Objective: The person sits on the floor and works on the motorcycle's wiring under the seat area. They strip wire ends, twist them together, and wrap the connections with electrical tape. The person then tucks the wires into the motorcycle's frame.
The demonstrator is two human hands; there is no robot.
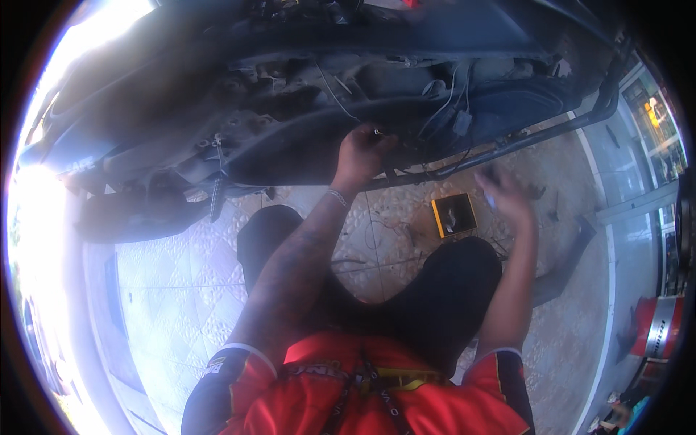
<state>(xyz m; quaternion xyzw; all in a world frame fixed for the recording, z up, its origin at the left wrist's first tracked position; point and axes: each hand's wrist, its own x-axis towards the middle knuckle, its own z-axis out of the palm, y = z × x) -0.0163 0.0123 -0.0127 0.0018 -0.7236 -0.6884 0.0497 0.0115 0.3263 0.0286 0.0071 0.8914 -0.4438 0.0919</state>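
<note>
A dark scooter or motorcycle (290, 148) spans the view ahead of me, its side partly stripped so that the frame and loose wiring show. My left hand (360, 156) reaches up to its lower panel, with thumb and fingers pinched on a thin wire (337, 94) that runs down to them. A small bright tip shows at those fingertips. Off to the right, my right hand (509, 199) is raised over the floor and smeared by motion. Something small and bluish (491, 201) shows in its curled fingers, too blurred to name.
An open yellow-edged box (454, 215) with a dark inside lies on the tiled floor (192, 272) near my right knee. More loose wires and a pale connector (462, 122) hang from the vehicle. A red and silver container (657, 328) stands by the shelves at far right.
</note>
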